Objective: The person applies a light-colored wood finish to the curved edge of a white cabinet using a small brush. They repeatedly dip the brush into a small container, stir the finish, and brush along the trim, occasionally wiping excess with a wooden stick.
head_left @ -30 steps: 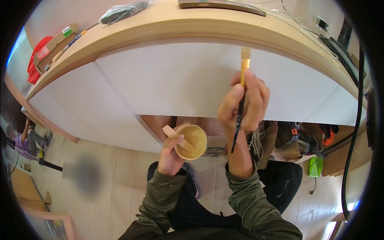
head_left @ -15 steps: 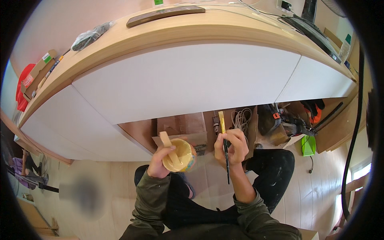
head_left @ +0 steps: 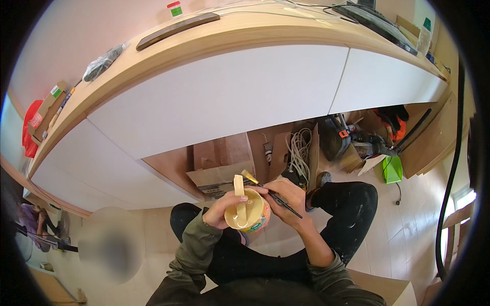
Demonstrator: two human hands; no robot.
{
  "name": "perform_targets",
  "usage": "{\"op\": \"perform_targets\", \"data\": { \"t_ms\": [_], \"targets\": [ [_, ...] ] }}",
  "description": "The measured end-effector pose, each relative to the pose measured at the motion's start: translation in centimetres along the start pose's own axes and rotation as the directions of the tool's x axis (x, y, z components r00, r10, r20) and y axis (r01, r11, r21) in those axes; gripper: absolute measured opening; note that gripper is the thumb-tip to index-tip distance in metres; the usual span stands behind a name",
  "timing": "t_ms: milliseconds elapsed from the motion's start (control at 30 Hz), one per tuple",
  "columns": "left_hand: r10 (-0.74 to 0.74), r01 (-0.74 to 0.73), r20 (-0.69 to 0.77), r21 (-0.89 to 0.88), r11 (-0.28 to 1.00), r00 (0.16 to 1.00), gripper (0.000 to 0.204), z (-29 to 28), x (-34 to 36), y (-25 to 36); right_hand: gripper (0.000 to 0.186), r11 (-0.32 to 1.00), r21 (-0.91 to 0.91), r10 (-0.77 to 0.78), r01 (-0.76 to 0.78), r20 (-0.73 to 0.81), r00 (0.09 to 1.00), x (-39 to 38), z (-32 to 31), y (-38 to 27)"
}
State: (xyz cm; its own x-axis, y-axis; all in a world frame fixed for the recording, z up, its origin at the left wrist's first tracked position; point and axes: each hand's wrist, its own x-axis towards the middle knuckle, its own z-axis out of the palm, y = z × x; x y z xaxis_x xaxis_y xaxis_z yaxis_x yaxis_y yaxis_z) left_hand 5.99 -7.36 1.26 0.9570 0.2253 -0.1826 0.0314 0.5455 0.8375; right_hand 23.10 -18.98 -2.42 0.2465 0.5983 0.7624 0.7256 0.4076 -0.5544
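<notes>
In my left hand (head_left: pixel 220 211) is a small round tub (head_left: pixel 259 221) with a colourful printed side and pale yellow paste (head_left: pixel 252 205) inside. A flat wooden stick (head_left: pixel 239 185) stands in the paste, leaning on the rim, and my left fingers lie against it. My right hand (head_left: pixel 289 200) grips a paintbrush (head_left: pixel 279 200) with a dark handle and a yellowish head, its bristles pointing up and left beyond the tub's far rim. The right fingertips come close to the tub's right edge; whether they touch it I cannot tell.
Beyond my hands is a wood-topped cabinet (head_left: pixel 240 86) with white fronts. Its lower opening holds cardboard boxes (head_left: pixel 219 158), coiled cable (head_left: pixel 301 153) and tools (head_left: pixel 337 137). A green dustpan (head_left: pixel 392 169) lies on the floor at right. My knees flank the tub.
My right hand has moved left with the paintbrush, which has tipped from upright to slanting. The tub has moved right, so both hands are now close together. The view has shifted slightly.
</notes>
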Motion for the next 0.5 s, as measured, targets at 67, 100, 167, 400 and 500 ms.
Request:
{"op": "perform_targets", "data": {
  "t_ms": [67,100,167,400,500],
  "targets": [
    [0.010,-0.011,-0.024,-0.035,0.999,1.000,0.056,-0.3,-0.1,-0.3,0.029,0.999,0.044,-0.017,0.018,-0.006,1.000,-0.4,0.3,0.2],
    [0.024,-0.027,-0.038,-0.092,0.995,0.999,0.053,-0.7,-0.5,-0.7,0.031,0.998,0.069,0.007,-0.007,-0.001,1.000,-0.6,0.7,0.1],
    [0.056,-0.065,-0.050,-0.212,0.975,0.997,0.048,-1.8,-0.9,-1.5,0.035,0.994,0.099,0.053,-0.054,0.018,0.998,-1.1,1.1,-0.2],
    [0.045,-0.055,-0.144,-0.068,0.996,0.989,0.051,-1.7,-0.7,-1.0,0.045,0.988,0.095,0.111,-0.123,0.125,0.986,-1.9,0.7,-0.8],
    [0.142,-0.145,-0.173,-0.008,0.989,0.975,0.052,-2.2,-1.0,-1.9,0.048,0.995,0.015,0.090,-0.094,0.156,0.984,-2.8,0.9,-0.2]
  ]
}}
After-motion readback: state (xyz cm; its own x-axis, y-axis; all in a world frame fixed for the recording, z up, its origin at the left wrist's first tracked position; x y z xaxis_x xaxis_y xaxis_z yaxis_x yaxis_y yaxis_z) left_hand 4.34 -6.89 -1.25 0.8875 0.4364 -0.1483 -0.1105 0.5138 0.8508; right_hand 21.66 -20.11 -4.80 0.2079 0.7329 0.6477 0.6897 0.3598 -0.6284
